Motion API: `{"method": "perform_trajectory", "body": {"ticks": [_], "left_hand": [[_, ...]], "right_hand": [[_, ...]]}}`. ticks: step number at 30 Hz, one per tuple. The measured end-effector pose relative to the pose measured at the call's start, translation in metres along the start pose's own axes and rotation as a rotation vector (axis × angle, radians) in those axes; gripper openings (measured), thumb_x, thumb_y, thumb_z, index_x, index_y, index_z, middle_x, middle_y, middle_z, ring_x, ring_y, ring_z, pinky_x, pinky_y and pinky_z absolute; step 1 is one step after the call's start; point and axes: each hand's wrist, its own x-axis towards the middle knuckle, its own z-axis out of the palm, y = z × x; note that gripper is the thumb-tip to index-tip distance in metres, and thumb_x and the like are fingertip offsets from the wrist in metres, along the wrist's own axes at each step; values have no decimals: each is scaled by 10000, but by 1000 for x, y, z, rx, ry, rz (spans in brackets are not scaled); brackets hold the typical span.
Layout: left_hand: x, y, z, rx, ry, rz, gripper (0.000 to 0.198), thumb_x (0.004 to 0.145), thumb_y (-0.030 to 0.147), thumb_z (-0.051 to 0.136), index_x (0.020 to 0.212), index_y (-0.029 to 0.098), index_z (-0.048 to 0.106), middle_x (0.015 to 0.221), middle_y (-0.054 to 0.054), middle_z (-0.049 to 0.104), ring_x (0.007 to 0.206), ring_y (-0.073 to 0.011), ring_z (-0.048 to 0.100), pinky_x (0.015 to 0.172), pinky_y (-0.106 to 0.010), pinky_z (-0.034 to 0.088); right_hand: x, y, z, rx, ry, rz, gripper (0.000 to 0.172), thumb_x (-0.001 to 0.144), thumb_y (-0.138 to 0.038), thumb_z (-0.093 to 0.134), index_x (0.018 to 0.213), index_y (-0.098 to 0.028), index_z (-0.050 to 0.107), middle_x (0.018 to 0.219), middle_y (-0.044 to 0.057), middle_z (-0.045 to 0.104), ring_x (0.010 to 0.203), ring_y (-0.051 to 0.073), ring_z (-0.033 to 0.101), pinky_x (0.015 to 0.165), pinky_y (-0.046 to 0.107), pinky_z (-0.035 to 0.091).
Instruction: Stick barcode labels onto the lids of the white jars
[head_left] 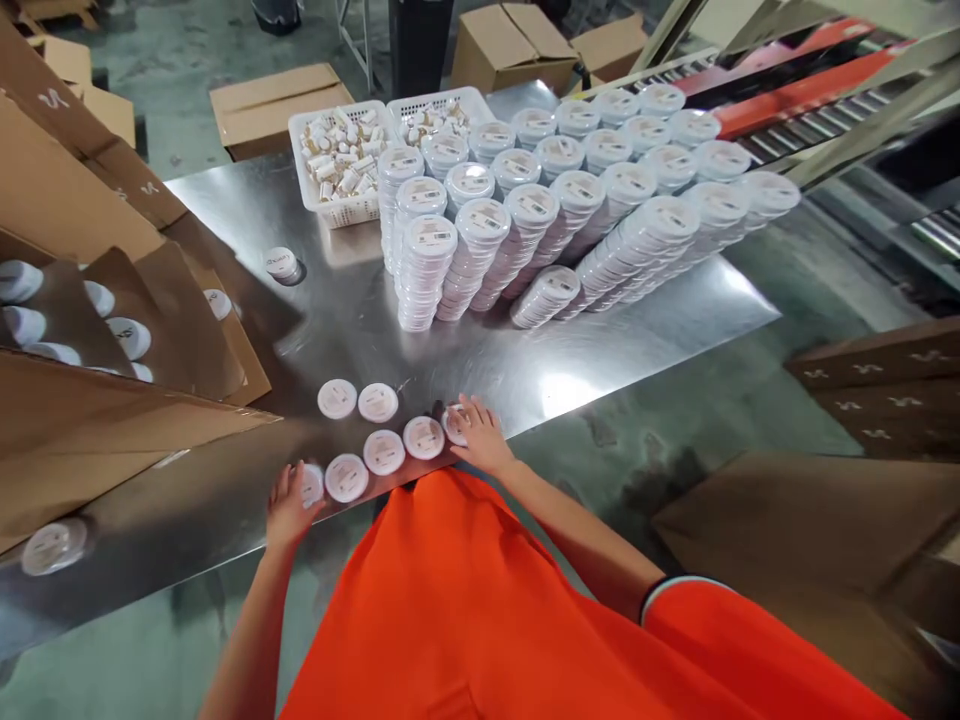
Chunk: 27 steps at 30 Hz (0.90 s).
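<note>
Round white tins (384, 452) lie flat in a curved row of five along the near edge of the steel table (247, 210), low in the centre of the frame. Two more tins (377, 402) sit just behind the row. The table fills the middle of the frame. An open cardboard carton (67, 200) with dividers takes the left side and holds white tins on their sides. Tall stacks (570, 200) of the same tins lean in rows across the upper centre and right. Two white plastic baskets (341, 150) of small pale pieces sit behind the stacks, upper centre. The right hand (484, 440) rests at the right end of the row, fingers spread and loosely bent, fingertips on top of the end tin (452, 425) but not closed around it. The left hand (289, 508) lies at the left end, fingers extended flat against the last tin (313, 484), gripping nothing. A single tin (281, 262) lies alone, left of the stacks.
</note>
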Motion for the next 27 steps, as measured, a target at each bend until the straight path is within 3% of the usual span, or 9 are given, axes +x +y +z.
{"method": "perform_trajectory", "body": {"ticks": [3,6,10,14,18,22,27], "left_hand": [[-4,15,0,26,20,-5,932,735,380,737,1533,183,298,1620,-216,210,1487,-405,190,1148,-618,257],[-8,33,5,26,-46,-3,1023,701,508,744,1551,243,241,1657,-186,26,1505,-446,12,1097,-748,170],[-11,48,17,40,-64,-34,929,789,613,605,1554,249,224,1661,-163,3,1502,-452,-25,1067,-799,90],[-11,52,23,52,-58,-41,906,821,635,551,1557,226,217,1659,-161,1,1504,-439,-41,1089,-779,41],[-19,39,20,17,10,-57,999,788,660,582,1567,194,164,1655,-186,-13,1511,-416,-43,1102,-761,23],[-38,5,15,-92,179,-278,997,807,609,594,1568,160,131,1640,-245,60,1512,-406,46,1123,-709,149],[-61,-26,15,-177,193,-356,816,828,469,616,1524,203,283,1610,-207,249,1496,-377,174,1154,-657,169]], "right_hand": [[3,-7,4,-40,-7,-29,765,858,-436,610,1540,-289,297,1647,133,145,1478,433,128,1091,682,251],[2,-15,11,-74,-6,-68,805,856,-521,596,1554,-346,235,1660,110,77,1474,477,69,1044,779,192],[-3,-26,28,-93,0,-118,794,861,-608,550,1549,-344,255,1655,130,88,1467,485,99,1030,800,162],[-5,-30,40,-105,1,-126,715,898,-560,520,1539,-349,285,1640,139,166,1460,465,171,1040,792,157],[-4,-29,42,-95,9,-117,716,909,-554,507,1546,-332,269,1639,151,158,1461,465,173,1038,798,147],[-8,-23,42,-100,45,-131,699,911,-537,502,1538,-294,309,1637,158,166,1469,454,159,1067,776,118],[-15,-13,41,-120,61,-116,689,917,-501,486,1539,-259,315,1628,171,196,1471,441,164,1089,743,132]]}}
